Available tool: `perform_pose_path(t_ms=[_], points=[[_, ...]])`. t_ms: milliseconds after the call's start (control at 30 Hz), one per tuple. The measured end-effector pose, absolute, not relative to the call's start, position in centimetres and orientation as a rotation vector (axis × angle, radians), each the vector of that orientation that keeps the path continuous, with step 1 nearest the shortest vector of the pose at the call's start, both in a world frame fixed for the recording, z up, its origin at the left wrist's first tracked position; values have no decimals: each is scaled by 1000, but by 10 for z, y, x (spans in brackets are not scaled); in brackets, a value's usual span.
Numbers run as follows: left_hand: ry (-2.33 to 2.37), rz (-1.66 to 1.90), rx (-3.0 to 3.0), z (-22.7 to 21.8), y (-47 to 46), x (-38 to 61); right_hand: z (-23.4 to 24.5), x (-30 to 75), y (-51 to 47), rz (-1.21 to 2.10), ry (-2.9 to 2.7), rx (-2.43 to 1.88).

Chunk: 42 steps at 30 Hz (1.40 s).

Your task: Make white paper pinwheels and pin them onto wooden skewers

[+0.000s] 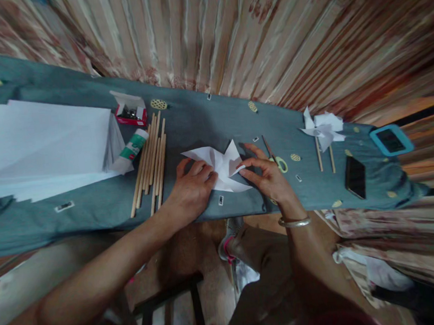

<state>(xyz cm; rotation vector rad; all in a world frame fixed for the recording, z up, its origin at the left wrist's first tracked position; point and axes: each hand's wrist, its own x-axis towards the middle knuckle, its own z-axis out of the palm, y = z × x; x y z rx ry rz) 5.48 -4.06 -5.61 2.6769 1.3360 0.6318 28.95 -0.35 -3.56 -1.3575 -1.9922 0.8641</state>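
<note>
A white paper pinwheel (223, 168) with folded, pointed blades lies on the cloth-covered table in front of me. My left hand (193, 187) is on its left side, fingers curled over the paper near the centre and holding it. From the right, my right hand (268, 176) pinches a blade's edge between thumb and fingers. Just beyond that hand lie scissors (282, 164) with yellow-green handles. To the left of my left hand is a bundle of several wooden sticks (152, 160). What the left fingertips cover at the pinwheel's middle is hidden.
Left of the sticks are a glue stick (134, 145), an open red box of small metal pieces (131, 114) and stacked white paper (46, 141). At right lie finished-looking pinwheels on sticks (323, 133), a dark phone (355, 177) and a blue-framed device (391, 139). A curtain (192, 39) hangs behind.
</note>
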Motion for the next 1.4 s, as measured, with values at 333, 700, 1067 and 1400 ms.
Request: perform_pose_path(t_ms=[333, 700, 1067, 1400], points=[[1327, 662, 2681, -58, -42, 54, -48, 265, 5, 793, -2145, -1291], [1325, 623, 2688, -54, -44, 53, -56, 258, 7, 633, -2183, -1326], [1324, 567, 2690, -54, -45, 53, -50, 256, 8, 633, -2236, -1328], [1329, 600, 2700, -54, -45, 54, -48, 253, 7, 621, -2247, -1344]])
